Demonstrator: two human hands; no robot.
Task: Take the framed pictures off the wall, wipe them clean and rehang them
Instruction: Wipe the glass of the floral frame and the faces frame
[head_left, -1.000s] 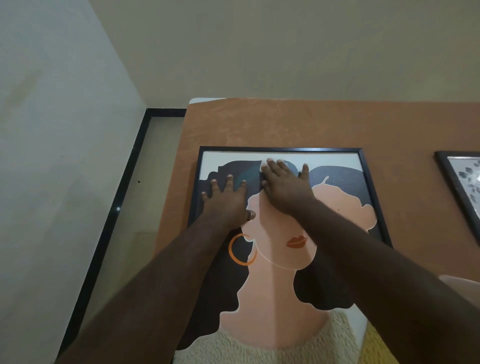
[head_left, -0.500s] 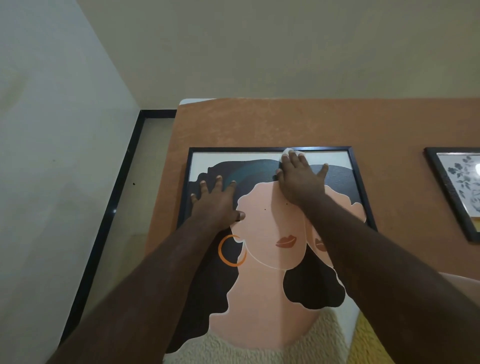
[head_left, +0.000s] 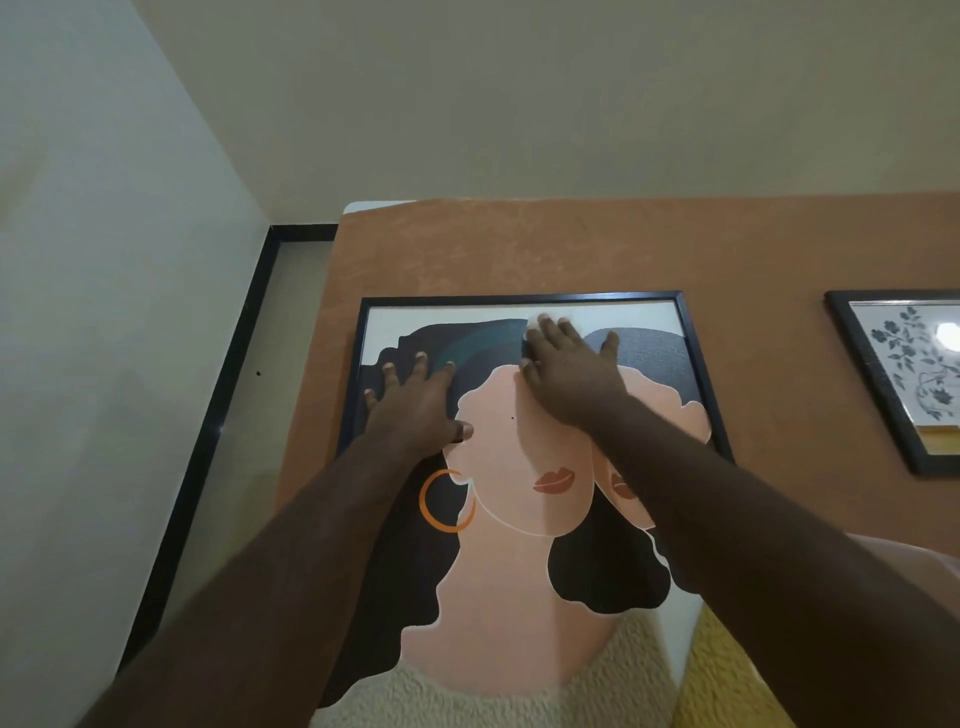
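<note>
A large black-framed picture (head_left: 519, 597) of a woman's face with an orange hoop earring lies flat on an orange-brown surface (head_left: 519, 249). My left hand (head_left: 415, 405) rests flat on the picture's upper left, fingers spread. Fingers straight, my right hand (head_left: 566, 374) presses a small white cloth (head_left: 543, 318) against the glass just below the frame's top edge. Most of the cloth is hidden under my fingers.
A second black-framed picture (head_left: 904, 364) with a grey floral print lies on the same surface at the right edge. Pale walls rise behind and to the left, with a black skirting strip (head_left: 228, 374) along the floor. A yellow fabric (head_left: 727, 675) shows at bottom right.
My right hand has slid the white cloth from the dark hair area up to the picture's top edge. My left hand has stayed flat in the same spot.
</note>
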